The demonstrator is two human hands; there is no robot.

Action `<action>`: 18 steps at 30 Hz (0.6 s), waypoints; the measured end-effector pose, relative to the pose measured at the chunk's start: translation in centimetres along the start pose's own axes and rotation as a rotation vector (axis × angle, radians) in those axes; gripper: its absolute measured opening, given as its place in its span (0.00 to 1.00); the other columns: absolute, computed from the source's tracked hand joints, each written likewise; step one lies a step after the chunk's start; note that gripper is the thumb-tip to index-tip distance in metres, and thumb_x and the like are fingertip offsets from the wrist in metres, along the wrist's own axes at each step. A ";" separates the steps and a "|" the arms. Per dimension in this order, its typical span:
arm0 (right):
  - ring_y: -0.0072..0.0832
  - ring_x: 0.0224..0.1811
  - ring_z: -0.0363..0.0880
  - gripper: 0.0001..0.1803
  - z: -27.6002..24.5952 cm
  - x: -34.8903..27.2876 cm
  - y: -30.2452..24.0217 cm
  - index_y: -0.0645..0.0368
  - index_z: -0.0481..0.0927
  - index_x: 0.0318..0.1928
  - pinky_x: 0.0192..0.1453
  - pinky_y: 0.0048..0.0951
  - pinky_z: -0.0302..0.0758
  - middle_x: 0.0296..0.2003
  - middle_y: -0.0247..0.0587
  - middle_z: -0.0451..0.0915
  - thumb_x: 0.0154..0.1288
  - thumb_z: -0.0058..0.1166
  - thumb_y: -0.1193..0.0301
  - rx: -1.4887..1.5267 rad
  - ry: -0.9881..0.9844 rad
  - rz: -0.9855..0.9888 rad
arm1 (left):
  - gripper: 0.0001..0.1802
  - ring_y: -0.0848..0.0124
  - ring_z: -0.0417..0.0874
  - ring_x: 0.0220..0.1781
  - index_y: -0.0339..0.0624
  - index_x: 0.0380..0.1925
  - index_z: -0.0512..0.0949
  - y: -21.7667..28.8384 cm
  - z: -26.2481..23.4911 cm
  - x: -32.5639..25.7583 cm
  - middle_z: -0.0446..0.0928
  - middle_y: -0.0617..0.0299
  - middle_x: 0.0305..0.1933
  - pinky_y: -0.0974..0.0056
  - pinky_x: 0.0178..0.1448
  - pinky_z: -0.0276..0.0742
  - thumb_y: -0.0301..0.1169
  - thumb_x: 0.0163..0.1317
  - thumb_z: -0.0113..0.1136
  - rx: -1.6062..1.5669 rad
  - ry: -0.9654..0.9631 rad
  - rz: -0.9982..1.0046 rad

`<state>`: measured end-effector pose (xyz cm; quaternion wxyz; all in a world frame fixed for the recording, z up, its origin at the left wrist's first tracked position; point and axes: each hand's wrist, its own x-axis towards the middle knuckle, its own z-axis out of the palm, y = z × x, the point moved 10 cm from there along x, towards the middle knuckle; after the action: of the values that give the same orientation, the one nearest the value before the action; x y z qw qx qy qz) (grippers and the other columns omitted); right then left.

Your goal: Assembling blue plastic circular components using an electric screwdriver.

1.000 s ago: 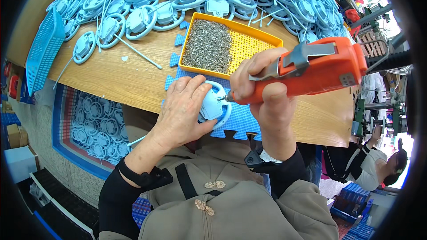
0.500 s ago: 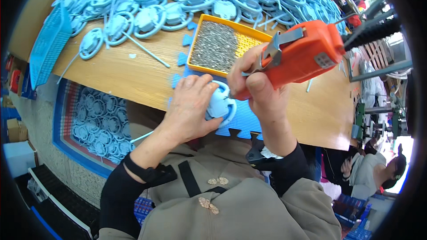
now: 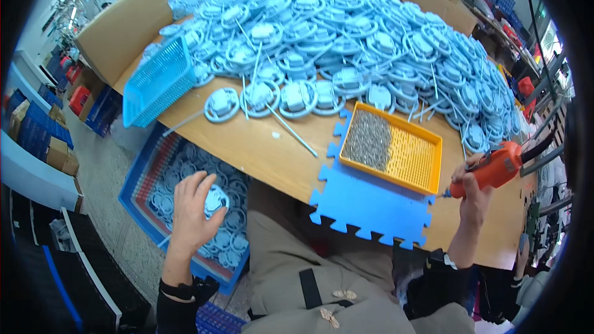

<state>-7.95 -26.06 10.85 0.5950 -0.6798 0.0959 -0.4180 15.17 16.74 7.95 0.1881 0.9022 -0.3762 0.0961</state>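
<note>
My left hand (image 3: pixel 193 210) is over the crate at the left, its fingers and thumb spread. Just past its thumb and fingertips shows a round light-blue plastic part (image 3: pixel 217 200), seemingly below the hand and loose from it. A thin blue stick end pokes out by that wrist. In my right hand (image 3: pixel 473 201) is an orange electric screwdriver (image 3: pixel 498 166), gripped near its front end. Its tip points left, close to the right corner of a yellow tray (image 3: pixel 440 148). Small metal screws (image 3: pixel 366 139) fill the tray's left side.
A blue foam mat (image 3: pixel 371 210) lies under the tray on the wooden table (image 3: pixel 260 148). A large heap of blue parts (image 3: pixel 346 31) covers the back. A blue basket (image 3: pixel 158 86) stands at the table's left edge. The blue crate (image 3: pixel 139 173) below holds many parts.
My left hand has moved from the mat down left over the crate, taking the round part there and opening. My right hand has drawn the screwdriver away to the right. The view has shifted.
</note>
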 end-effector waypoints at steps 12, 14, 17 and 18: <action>0.25 0.45 0.78 0.23 -4.0 -0.1 0.0 0.63 0.67 0.55 0.52 0.28 0.74 0.42 0.38 0.79 0.61 0.59 0.78 -0.218 0.169 0.129 | 0.16 0.54 0.76 0.50 0.42 0.39 0.79 14.9 -10.3 6.1 0.78 0.58 0.40 0.40 0.65 0.58 0.32 0.49 0.66 -0.163 0.458 0.468; 0.27 0.51 0.77 0.26 -4.4 -0.5 0.0 0.62 0.65 0.59 0.57 0.29 0.72 0.47 0.40 0.78 0.62 0.59 0.78 -0.173 0.169 0.102 | 0.18 0.51 0.76 0.50 0.42 0.42 0.77 16.7 -13.2 5.4 0.78 0.55 0.42 0.39 0.67 0.57 0.40 0.56 0.61 -0.129 0.543 0.572; 0.31 0.57 0.73 0.30 -2.6 -0.9 -2.3 0.62 0.62 0.63 0.62 0.35 0.68 0.55 0.44 0.73 0.62 0.58 0.78 -0.226 0.210 -0.042 | 0.23 0.46 0.75 0.53 0.38 0.48 0.73 17.7 -16.9 3.3 0.76 0.49 0.45 0.37 0.68 0.58 0.45 0.64 0.50 -0.029 0.656 0.666; 0.36 0.62 0.69 0.34 -3.6 -1.7 -2.9 0.63 0.59 0.67 0.65 0.41 0.64 0.61 0.49 0.69 0.63 0.58 0.72 -0.330 0.293 -0.100 | 0.25 0.43 0.74 0.56 0.35 0.52 0.71 18.0 -17.9 2.3 0.75 0.44 0.47 0.35 0.67 0.59 0.45 0.68 0.41 0.018 0.752 0.719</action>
<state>-12.59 -26.84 12.47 0.4337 -0.7038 0.2148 -0.5200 3.31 11.01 29.81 0.2577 0.6205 -0.5679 0.4755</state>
